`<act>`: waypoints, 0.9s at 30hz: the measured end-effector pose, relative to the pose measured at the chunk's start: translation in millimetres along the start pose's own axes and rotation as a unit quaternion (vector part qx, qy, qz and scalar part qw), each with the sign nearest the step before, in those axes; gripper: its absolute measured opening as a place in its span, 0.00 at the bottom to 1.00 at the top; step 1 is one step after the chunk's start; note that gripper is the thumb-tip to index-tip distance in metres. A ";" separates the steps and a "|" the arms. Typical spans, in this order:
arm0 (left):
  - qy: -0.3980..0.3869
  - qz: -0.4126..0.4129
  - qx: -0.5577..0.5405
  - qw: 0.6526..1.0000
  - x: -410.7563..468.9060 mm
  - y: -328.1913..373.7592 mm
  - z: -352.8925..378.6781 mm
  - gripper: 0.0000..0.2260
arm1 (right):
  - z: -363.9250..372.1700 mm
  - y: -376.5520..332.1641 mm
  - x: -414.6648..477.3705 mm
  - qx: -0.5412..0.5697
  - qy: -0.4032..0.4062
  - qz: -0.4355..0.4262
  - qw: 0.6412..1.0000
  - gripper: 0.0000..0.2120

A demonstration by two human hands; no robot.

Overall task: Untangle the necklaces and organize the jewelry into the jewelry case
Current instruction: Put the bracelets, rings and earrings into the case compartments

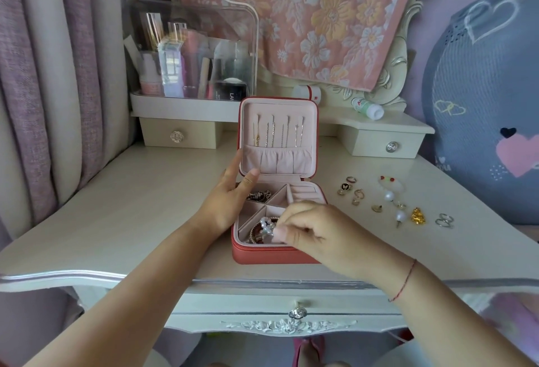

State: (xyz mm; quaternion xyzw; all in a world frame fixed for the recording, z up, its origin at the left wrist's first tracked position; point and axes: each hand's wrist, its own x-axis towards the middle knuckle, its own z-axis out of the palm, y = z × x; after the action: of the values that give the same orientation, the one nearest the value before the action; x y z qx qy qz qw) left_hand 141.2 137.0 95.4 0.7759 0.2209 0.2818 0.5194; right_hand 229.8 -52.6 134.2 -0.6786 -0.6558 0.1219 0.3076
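Standing open at the middle of the dressing table (140,209), the jewelry case (262,254) is facing the person, with its lid (278,105) raised upright at the far side. Several necklaces (274,133) are hanging in a row from hooks inside the lid, above a gathered pocket.

The left hand (230,194) is resting against the lid's left edge; its fingers are lying straight and spread, not curling round anything, and the thumb is touching the pocket's lower left corner.

The right hand (315,229) is hovering over the near half of the case, its thumb and fingertips pinching a pearl piece (267,225) above the near-left compartment, where a bracelet is lying. A chain tangle (258,195) is sitting in the far-left compartment.

Loose earrings (390,197), a gold pendant (417,215) and silver rings (444,220) are lying on the table to the right of the case, apart from it.
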 end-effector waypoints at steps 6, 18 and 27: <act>0.009 -0.002 -0.011 1.000 1.4 -1.1 -0.2 0.38 | -61.0 47.7 -9.0 0.097 0.251 0.133 0.954 0.05; 0.006 0.006 -0.022 1.000 7.9 -8.9 -1.1 0.40 | -137.1 234.9 -16.2 0.001 0.247 0.454 0.856 0.33; 0.000 0.003 -0.022 1.000 9.3 -11.5 -2.0 0.38 | -140.3 233.1 3.0 0.004 0.216 0.440 0.872 0.26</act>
State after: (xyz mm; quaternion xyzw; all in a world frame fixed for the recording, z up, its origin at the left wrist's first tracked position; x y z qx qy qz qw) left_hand 146.2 148.4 87.3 0.7652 0.2122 0.2881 0.5353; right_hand 499.9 -74.3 109.9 -0.9051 -0.2064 0.0976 0.3588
